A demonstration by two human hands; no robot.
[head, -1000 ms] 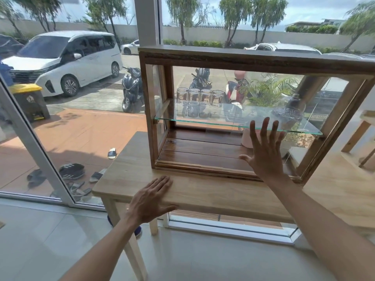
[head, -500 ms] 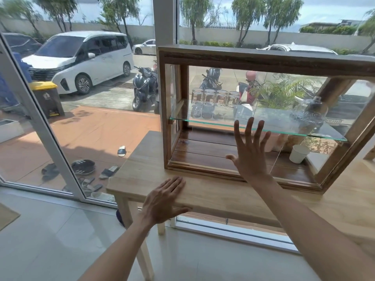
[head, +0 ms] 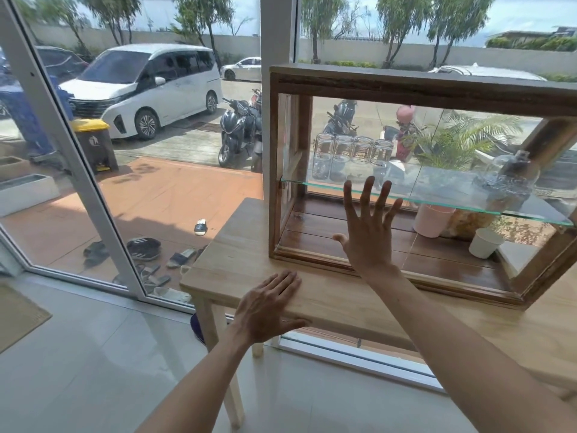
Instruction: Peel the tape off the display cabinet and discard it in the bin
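The left hand lies nearest, palm down with fingers spread and holding nothing, on the front edge of the wooden table. Beyond it the right hand is raised flat, fingers splayed and empty, against or just before the front glass of the wooden display cabinet; contact cannot be told. Inside, four glass jars stand on the glass shelf, with a pink cup and a white cup below. No tape can be made out on the cabinet, so this looks like the searching step; the next move calls for finding a tape edge and pinching it. Outside stands a yellow-lidded bin. Compared with a second ago, the cabinet sits further right in view while both hands keep their poses.
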